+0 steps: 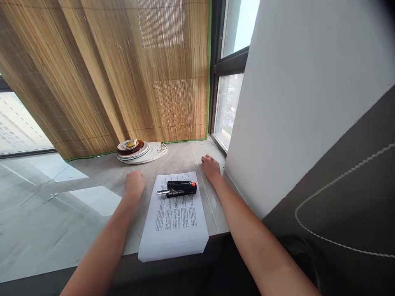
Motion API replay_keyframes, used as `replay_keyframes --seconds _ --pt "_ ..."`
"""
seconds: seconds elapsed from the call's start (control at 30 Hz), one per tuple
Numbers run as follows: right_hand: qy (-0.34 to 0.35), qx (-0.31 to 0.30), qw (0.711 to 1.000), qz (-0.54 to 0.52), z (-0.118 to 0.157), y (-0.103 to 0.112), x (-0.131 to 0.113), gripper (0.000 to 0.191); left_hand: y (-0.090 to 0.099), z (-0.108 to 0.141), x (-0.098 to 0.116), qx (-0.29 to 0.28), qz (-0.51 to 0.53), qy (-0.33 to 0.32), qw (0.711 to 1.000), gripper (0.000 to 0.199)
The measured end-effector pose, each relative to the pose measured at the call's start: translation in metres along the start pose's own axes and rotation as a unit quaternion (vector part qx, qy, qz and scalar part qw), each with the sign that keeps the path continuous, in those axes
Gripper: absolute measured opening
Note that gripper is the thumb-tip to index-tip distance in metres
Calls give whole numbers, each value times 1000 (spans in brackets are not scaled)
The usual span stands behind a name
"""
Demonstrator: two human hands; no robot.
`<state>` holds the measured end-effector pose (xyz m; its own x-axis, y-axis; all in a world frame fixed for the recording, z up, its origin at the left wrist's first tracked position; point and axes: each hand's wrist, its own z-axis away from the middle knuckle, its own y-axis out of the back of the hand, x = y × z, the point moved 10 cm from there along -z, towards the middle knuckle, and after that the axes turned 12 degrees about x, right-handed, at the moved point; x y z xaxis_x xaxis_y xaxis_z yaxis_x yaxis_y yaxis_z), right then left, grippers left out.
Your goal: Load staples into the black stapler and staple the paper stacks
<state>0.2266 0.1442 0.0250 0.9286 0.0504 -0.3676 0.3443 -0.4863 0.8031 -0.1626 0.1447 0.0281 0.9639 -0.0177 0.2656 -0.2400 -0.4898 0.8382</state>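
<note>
Printed sheets of paper (177, 242) lie on the grey stone ledge (166, 166), their near end hanging past the front edge. On top of the sheets rests a black stapler (182, 188) with an orange mark, its silver part pointing left. My left hand (134, 183) is on the ledge left of the paper, its fingers curled into a loose fist with nothing seen in it. To the right of the paper and farther back, my right hand (211, 166) rests with curled fingers, holding nothing visible. Neither hand touches the paper or the stapler.
Stacked plates (134, 155) and an oval plate (156, 152) sit at the back of the ledge. A bamboo blind (138, 74) hangs behind them. A white wall (293, 94) and a window (228, 102) bound the right side. A white cord (321, 236) hangs at the lower right.
</note>
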Motion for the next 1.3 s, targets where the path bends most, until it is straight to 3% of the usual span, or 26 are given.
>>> replay_keyframes --seconds 0.13,0.23,0.33,0.4,0.47,0.53,0.57,0.63,0.73,0.87,1.13,1.3 --pt "1 -4 1000 -9 1 3 -2 31 3 0 -2 2 -40 21 999 29" --pt "-10 20 999 -40 3 19 -11 28 7 -2 1 16 -9 34 999 31" --pt "57 -44 978 -197 18 29 -52 19 13 -5 20 46 106 10 993 29" --pt "150 -146 929 -305 42 33 -94 24 18 -5 40 66 237 -20 969 27" --pt "222 -205 897 -321 67 36 -124 46 19 -2 60 60 373 -35 925 29" --pt "258 -220 900 -273 83 32 -138 62 14 4 75 27 482 -28 875 36" --pt "265 -222 907 -242 87 28 -141 60 11 7 81 7 525 -19 851 39" --pt "259 -213 921 -199 89 21 -141 42 5 13 90 -30 584 -2 811 42" --pt "222 -165 942 -191 77 23 -134 24 10 18 99 -50 616 -11 786 38" --pt "181 -91 953 -225 61 42 -118 27 25 23 108 -60 621 -52 780 29" --pt "168 -94 953 -232 57 49 -109 30 23 36 127 -131 611 -85 776 29" --pt "176 -78 951 -240 56 54 -108 27 30 38 134 -119 602 -118 781 24"
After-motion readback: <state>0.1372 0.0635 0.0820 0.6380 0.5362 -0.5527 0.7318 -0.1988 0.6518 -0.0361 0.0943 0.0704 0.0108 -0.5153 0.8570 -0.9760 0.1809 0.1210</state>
